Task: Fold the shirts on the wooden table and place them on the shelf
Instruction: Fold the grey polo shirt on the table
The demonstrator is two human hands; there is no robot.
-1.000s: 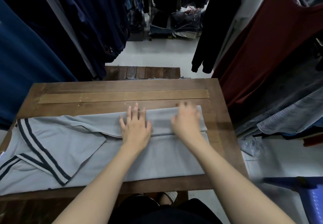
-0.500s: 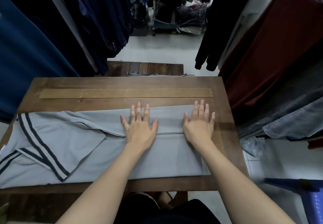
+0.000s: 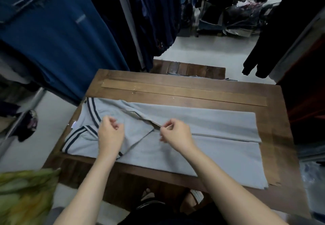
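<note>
The shirt (image 3: 219, 124) at frame centre is matt grey cloth, its trim woven with 2 dark stripes. The table (image 3: 175, 78) beneath is dark, dull-finished wood.

Blue garments (image 3: 58, 36) hang left, black sleeves (image 3: 255, 66) right, and what seems a green cloth (image 3: 26, 195) lower left

Clothes shop: hanging garments (image 3: 58, 36) crowd aisle, wooden table (image 3: 175, 87).

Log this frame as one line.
shirt: grey, part-folded on table | left hand: curled over sleeve | right hand: at fold edge | grips: unclear
</note>
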